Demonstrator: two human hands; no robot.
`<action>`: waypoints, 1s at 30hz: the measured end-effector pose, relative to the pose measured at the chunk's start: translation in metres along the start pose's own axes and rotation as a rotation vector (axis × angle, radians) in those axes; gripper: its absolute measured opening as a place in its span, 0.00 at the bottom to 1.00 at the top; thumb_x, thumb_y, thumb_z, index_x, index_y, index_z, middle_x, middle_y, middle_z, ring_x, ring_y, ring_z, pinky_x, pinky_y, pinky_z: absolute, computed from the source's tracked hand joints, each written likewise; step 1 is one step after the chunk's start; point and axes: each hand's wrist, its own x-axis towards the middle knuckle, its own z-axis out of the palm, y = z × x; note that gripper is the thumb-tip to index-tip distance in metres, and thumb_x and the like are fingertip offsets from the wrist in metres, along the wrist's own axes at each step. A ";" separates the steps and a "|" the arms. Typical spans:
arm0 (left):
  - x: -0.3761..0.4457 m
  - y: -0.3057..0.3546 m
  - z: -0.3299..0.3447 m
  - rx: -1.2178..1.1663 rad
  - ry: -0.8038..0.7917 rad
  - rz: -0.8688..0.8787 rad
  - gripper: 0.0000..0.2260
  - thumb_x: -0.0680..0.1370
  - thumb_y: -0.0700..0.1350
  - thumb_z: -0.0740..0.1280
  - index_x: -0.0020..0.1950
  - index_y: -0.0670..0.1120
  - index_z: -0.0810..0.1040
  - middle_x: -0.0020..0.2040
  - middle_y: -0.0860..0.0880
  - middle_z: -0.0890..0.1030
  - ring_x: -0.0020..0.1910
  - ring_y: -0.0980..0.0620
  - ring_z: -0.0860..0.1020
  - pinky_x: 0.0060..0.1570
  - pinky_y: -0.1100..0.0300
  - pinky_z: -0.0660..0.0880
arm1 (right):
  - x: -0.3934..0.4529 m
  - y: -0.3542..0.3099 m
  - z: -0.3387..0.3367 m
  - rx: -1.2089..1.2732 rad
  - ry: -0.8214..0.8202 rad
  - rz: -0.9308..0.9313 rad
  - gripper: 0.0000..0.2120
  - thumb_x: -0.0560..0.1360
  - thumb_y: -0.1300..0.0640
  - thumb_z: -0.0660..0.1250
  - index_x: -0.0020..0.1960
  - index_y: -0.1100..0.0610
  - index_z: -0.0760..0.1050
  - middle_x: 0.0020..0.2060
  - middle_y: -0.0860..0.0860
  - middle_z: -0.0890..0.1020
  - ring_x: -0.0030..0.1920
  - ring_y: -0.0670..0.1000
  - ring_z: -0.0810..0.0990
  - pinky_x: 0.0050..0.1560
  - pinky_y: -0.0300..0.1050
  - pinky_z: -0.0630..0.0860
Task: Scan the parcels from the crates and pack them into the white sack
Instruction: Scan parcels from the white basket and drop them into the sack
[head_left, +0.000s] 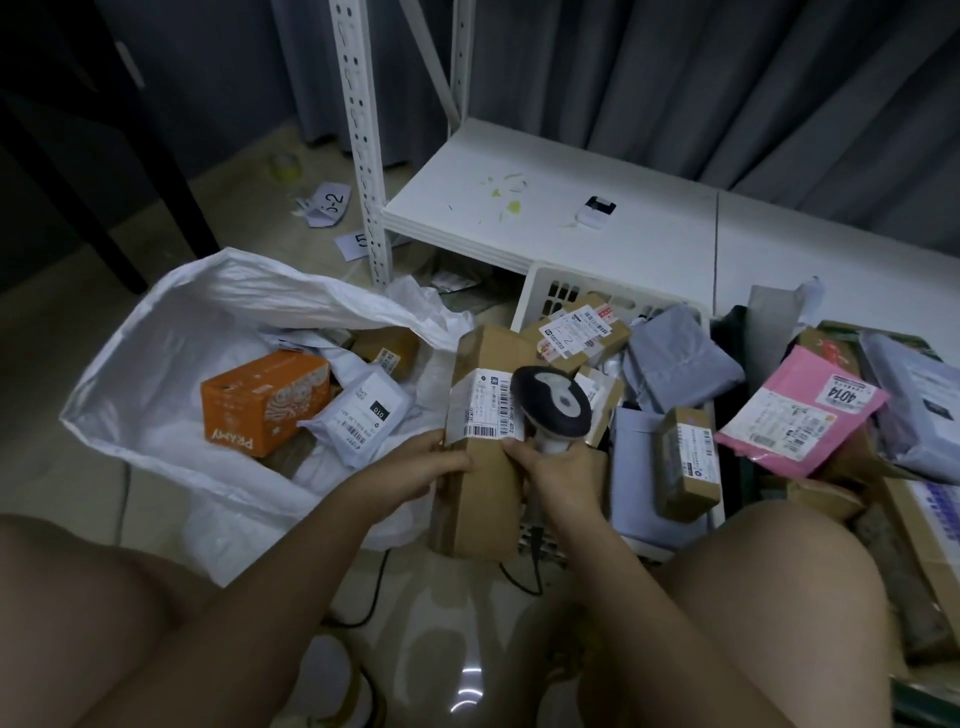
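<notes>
**A:** Tiled floor (457, 613), grey curtains (727, 93) across the top of the frame, white shelf (519, 208) at upper centre. Head view only. Where do the parcels sit?

**B:** White crate (550, 283) right of centre, heaped: taped cartons, grey mailer (675, 358), small brown box (685, 457). Pink mailer (800, 410) further right, on a second pile whose container is hidden. White sack (171, 338) at centre left, mouth open, already holding an orange box (260, 400) and a white labelled pouch (363, 415).

**A:** Hands?

**B:** Left hand (431, 467) grips the long brown carton (483, 452) at its left edge, fingers curled round it. Carton stands between sack and crate, label (485, 410) facing up. Right hand (561, 478) is wrapped round the handle of the scanner (550, 400); scanner head sits just above the label's right end, and the right thumb seems to touch the carton too.

**A:** Step in hand?

**B:** Scanning, I judge. No beam visible on the barcode, so cannot tell whether the read has registered.

**A:** Next move?

**B:** Likely needs the scanner head tilted onto the barcode strip. Once read, the left hand carries the carton to frame left and drops it through the sack mouth; there is free room beside the orange box. Right hand can keep the scanner. Cable (524, 577) trails on the floor below the carton; worth keeping clear of it.

**A:** Progress?

**B:** Early to middling. Few parcels in the sack, many left in the crate.
</notes>
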 end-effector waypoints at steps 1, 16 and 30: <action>0.001 -0.001 -0.001 0.013 0.023 -0.004 0.09 0.75 0.46 0.68 0.54 0.57 0.76 0.52 0.58 0.80 0.52 0.59 0.78 0.52 0.58 0.74 | 0.002 -0.001 0.000 -0.010 -0.015 -0.030 0.14 0.71 0.67 0.74 0.51 0.53 0.76 0.42 0.43 0.82 0.38 0.36 0.81 0.34 0.27 0.74; -0.020 0.020 -0.069 0.191 0.281 0.154 0.20 0.76 0.43 0.68 0.64 0.59 0.73 0.52 0.58 0.79 0.47 0.64 0.77 0.45 0.70 0.72 | 0.007 -0.084 -0.030 -1.112 -0.347 -0.385 0.08 0.71 0.50 0.70 0.48 0.48 0.74 0.41 0.50 0.80 0.43 0.54 0.78 0.42 0.48 0.77; -0.041 0.024 -0.097 0.309 0.296 0.192 0.21 0.75 0.47 0.70 0.67 0.57 0.74 0.58 0.54 0.79 0.55 0.57 0.77 0.48 0.63 0.72 | -0.020 -0.100 -0.039 -0.994 -0.420 -0.475 0.08 0.69 0.54 0.73 0.47 0.55 0.80 0.42 0.53 0.84 0.45 0.53 0.82 0.48 0.54 0.80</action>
